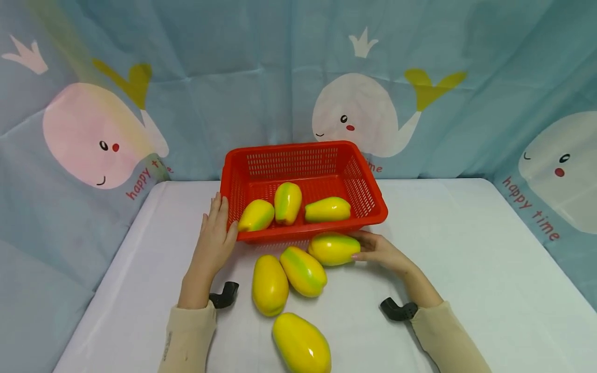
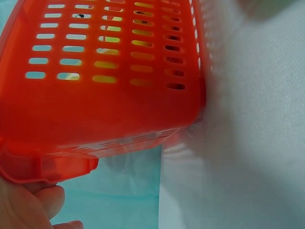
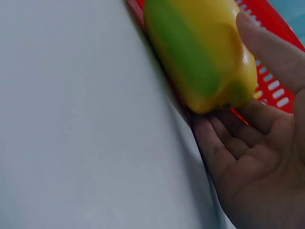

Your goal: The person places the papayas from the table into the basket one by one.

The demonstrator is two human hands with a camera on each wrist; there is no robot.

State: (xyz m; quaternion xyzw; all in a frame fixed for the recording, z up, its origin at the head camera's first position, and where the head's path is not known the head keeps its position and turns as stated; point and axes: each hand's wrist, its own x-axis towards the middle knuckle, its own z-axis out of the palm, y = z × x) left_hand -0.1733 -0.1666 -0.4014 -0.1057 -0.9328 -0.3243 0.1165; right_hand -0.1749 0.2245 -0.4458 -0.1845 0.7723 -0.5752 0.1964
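A yellow-green papaya (image 1: 332, 249) lies at the front wall of the red basket (image 1: 303, 236), outside it. My right hand (image 1: 380, 251) grips its right end, the thumb on one side and the fingers reaching under; the right wrist view shows this papaya (image 3: 200, 52) close up. My left hand (image 1: 216, 233) rests against the basket's front left corner, fingers extended along the left rim. In the left wrist view, fingertips (image 2: 50, 200) touch beneath the rim. Inside the basket are three papayas: a left one (image 1: 256, 215), a middle one (image 1: 287, 203) and a right one (image 1: 328, 210).
Three more papayas lie on the white table (image 1: 466, 259) in front of the basket: one angled (image 1: 303, 271), one upright in view (image 1: 270, 285), and one nearest me (image 1: 302, 343). Behind the basket hangs a blue curtain (image 1: 261, 93) printed with whales. Black wrist devices (image 1: 398, 310) sit at both sleeves.
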